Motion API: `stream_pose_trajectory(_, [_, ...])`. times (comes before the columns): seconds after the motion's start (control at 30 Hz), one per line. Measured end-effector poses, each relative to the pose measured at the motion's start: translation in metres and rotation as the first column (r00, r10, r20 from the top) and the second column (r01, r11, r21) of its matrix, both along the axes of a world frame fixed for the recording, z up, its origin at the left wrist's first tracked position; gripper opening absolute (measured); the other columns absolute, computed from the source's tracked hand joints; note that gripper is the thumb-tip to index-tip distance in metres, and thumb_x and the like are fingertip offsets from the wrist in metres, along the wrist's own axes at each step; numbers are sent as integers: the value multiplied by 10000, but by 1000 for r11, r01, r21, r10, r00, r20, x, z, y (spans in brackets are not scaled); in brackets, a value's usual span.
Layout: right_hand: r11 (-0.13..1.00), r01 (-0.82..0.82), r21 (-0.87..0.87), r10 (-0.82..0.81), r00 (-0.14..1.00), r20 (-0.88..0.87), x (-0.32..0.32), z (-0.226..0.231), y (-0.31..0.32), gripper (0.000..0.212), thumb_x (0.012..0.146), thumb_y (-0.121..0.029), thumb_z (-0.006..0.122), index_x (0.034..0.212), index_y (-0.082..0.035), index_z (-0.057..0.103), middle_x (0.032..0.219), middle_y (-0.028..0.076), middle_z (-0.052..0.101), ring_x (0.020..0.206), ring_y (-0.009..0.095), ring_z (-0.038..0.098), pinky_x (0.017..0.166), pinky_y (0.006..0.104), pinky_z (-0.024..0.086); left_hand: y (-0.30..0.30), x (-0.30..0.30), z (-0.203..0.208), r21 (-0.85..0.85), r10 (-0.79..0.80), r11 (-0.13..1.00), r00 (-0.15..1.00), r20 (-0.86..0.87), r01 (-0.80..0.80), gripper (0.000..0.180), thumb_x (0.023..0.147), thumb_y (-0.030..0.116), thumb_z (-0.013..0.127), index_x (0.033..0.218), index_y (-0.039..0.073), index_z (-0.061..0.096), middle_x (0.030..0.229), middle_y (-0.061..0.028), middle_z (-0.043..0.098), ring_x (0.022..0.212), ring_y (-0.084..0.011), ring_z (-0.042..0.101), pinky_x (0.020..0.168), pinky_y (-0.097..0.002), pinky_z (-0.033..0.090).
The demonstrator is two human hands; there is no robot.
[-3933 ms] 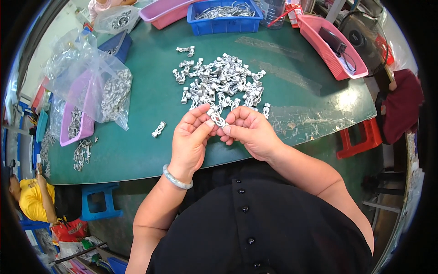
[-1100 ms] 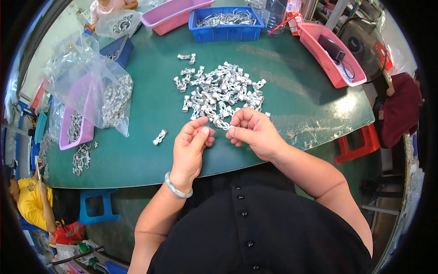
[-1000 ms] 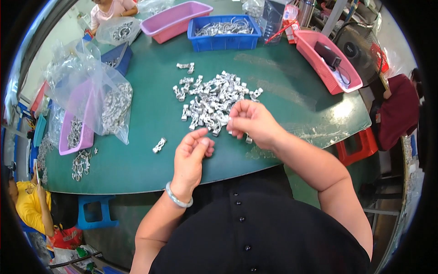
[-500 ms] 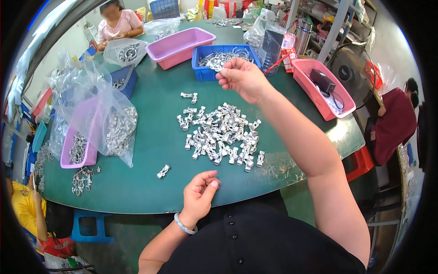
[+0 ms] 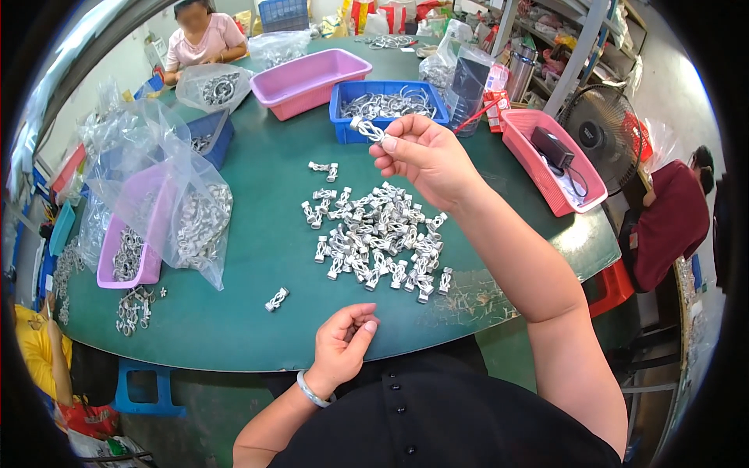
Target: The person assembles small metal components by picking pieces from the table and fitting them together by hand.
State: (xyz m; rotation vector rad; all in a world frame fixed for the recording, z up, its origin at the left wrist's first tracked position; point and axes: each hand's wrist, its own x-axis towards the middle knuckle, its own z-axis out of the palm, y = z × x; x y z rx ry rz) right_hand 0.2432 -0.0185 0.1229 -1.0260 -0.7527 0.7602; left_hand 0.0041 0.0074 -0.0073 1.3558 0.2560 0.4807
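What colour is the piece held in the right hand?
The looped piece in the right hand is silvery white; the head view shows it.

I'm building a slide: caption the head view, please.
Right hand holding up a looped piece, left hand near the table edge, similar pieces heaped between.

Right hand [image 5: 427,160] farther forward, left hand [image 5: 343,343] apart

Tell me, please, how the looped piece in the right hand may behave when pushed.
The looped piece is probably fairly stiff: it juts from the right hand without drooping. It seems light, being pinched only at one end. Its blocky free end may make it slide rather than roll.
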Motion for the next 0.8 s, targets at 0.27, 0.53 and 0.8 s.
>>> stream_pose_trajectory(0.27, [966, 86, -245, -66, 994, 88, 16, -17, 21, 97, 740, -42, 574, 809, -19, 509, 730, 89, 579, 619, 137, 549, 555, 254, 460, -1, -3, -2, -18, -2, 1000, 1000, 17, 3, 231, 813, -2, 515, 1042, -26, 509, 865, -51, 574, 784, -70, 533, 693, -190, 434])
stream_pose_trajectory(0.53, [903, 297, -309, -262, 953, 150, 74, 5, 77, 236, 703, -80, 594, 912, 21, 548, 743, 112, 579, 637, 179, 565, 582, 289, 480, 2, 1, 0, -50, -52, 997, 998, 38, 54, 225, 826, 4, 482, 1048, -31, 495, 857, -56, 569, 796, -85, 527, 741, -221, 428])
stream_pose_trajectory(0.8, [762, 181, -622, 574, 257, 778, 4, -47, 42, 372, 669, -131, 591, 1034, -67, 556, 930, 141, 581, 886, 260, 552, 772, 352, 445, 6, -3, 0, -63, -37, 997, 999, 24, 39, 226, 830, 7, 477, 1053, -26, 496, 860, -53, 569, 800, -81, 525, 744, -225, 429])
